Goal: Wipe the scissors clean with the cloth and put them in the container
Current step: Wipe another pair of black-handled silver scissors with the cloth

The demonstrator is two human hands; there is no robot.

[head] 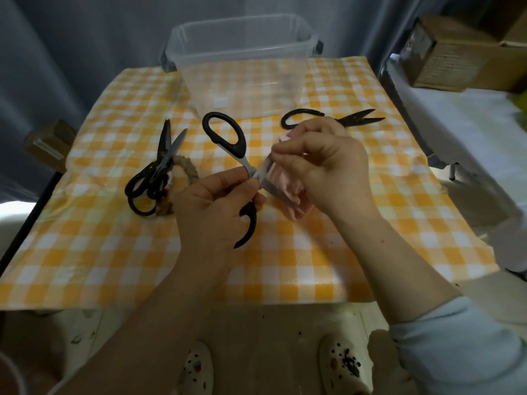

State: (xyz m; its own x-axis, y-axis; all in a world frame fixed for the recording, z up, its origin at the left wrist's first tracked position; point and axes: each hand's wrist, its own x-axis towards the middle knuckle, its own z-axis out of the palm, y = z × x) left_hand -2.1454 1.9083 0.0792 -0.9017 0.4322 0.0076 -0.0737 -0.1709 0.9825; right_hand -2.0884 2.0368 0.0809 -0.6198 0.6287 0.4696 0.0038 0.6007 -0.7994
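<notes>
My left hand (216, 203) grips a pair of black-handled scissors (225, 138) near the pivot, one handle loop pointing up and away, the other curving down past my palm. My right hand (322, 163) holds a pink cloth (281, 189) folded round the scissors' blades, which are hidden inside it. A clear plastic container (242, 69) stands at the back middle of the table. Another pair of black scissors (333, 118) lies behind my right hand. On the left lie more black scissors (155, 172), piled together.
A yellow-and-white checked tablecloth (114, 252) covers the table. A braided rope ring (188, 169) lies under the left scissors. Cardboard boxes (456, 52) sit on a white surface to the right. A small box (48, 143) is beyond the table's left edge.
</notes>
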